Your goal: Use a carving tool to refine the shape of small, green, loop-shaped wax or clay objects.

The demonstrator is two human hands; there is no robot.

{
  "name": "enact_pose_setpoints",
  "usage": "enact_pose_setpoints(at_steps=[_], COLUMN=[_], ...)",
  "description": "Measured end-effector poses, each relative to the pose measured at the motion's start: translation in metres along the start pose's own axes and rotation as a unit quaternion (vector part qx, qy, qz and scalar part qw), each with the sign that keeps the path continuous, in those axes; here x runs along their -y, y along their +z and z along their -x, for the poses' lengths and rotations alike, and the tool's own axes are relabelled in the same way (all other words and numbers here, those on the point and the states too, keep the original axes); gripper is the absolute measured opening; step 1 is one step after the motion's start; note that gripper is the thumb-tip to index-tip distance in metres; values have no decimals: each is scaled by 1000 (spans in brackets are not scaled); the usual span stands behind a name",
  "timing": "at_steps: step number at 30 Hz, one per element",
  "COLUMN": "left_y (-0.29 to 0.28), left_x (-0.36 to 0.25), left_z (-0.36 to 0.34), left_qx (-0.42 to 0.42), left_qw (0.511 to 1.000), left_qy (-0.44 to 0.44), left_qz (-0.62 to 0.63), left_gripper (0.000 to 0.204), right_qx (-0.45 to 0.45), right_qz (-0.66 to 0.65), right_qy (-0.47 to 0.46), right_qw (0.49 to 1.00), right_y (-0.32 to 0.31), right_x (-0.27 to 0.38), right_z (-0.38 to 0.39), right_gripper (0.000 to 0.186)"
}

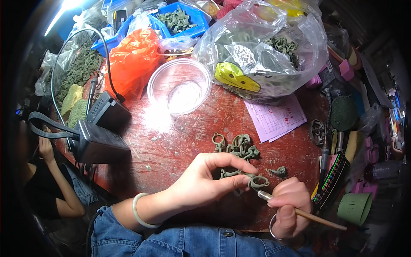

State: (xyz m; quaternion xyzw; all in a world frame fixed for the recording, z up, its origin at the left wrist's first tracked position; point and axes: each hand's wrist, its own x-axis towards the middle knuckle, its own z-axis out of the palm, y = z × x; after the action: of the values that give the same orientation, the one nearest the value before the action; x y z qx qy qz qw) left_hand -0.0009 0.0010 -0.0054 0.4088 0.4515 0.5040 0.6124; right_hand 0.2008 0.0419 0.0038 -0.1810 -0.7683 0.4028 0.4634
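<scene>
From my end, I am watching the left hand [209, 176] pinching a small green ring [260, 186] between thumb and forefinger, just above the near part of the table [180, 147]. The right hand [293, 206] is clamping its fingers around a tool [319, 219], gripping it close behind the metal end while the wooden handle is jutting out toward the lower right.

I am judging that everything is hinging on the line from tool to ring. The tool's long axis is running from lower right to upper left, and its metal tip is pointing at the ring's near, lower edge. Whether the tip is touching or just short, I am not managing to tell. The ring is lying up and to the left of the right hand, and directly off the left fingertips, so the left hand is the nearer one. Its loop is appearing as a flattened oval, stretching roughly left to right.

Beyond the fingers, a pile [242, 147] of similar green pieces is sitting, and one loose piece [280, 170] is lying apart to the right.
</scene>
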Motion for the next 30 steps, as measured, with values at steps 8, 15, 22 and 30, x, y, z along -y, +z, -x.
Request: enact_pose_setpoints(at_steps=[8,15,22,30], left_y=[-4,1,-5,-7], left_x=[-5,10,0,-7], left_z=[1,0,1,0], left_qx=[17,2,8,15], left_qw=[973,974,963,956], left_qy=[-147,-94,-156,-177], left_qz=[179,204,222,234], left_gripper=[21,20,20,17], right_qx=[-28,-28,-26,-73], right_qz=[39,57,82,-27], right_qy=[-21,-17,-23,97], right_qw=[999,998,996,992], right_y=[-4,-3,-5,10], right_x=[0,1,-2,8], right_z=[-1,-1,0,-5], right_gripper=[19,18,18,28])
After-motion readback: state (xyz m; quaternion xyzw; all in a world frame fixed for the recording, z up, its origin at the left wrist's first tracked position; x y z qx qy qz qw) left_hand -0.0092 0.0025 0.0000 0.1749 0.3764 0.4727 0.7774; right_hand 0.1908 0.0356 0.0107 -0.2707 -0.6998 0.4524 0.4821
